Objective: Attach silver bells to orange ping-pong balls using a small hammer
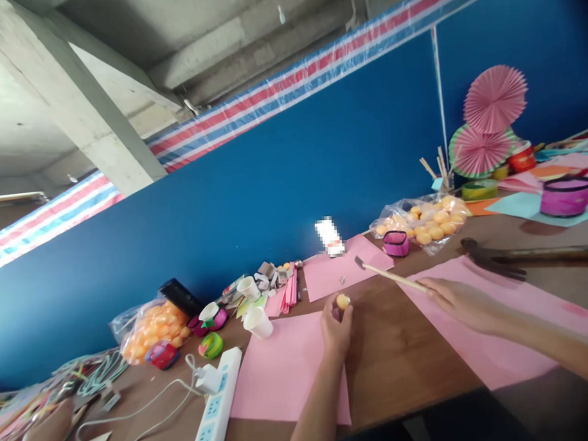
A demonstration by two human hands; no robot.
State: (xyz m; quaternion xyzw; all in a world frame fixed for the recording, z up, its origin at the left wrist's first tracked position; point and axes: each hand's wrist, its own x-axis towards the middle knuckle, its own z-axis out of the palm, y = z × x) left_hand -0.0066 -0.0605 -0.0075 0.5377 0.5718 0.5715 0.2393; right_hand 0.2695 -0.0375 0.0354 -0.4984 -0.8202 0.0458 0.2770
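In the middle of the frame my left hand (337, 328) was raised a little above the surface (399, 345), and its fingertips were closed around a small orange ball (343, 301). To the right of it my right hand (458, 298) gripped the wooden handle of a small hammer (387, 275); the metal head pointed to the upper left and lay just over a pink paper sheet (344, 267). The ball and the hammer head were near each other but apart. Another pink sheet (280, 369) lay under my left forearm, and a third pink sheet (500, 329) under my right hand. At the left of the frame I saw a bag of orange balls (155, 325), a white cup (258, 322) and a white power strip (218, 403). At the lower left corner was a hand of another person (46, 438).
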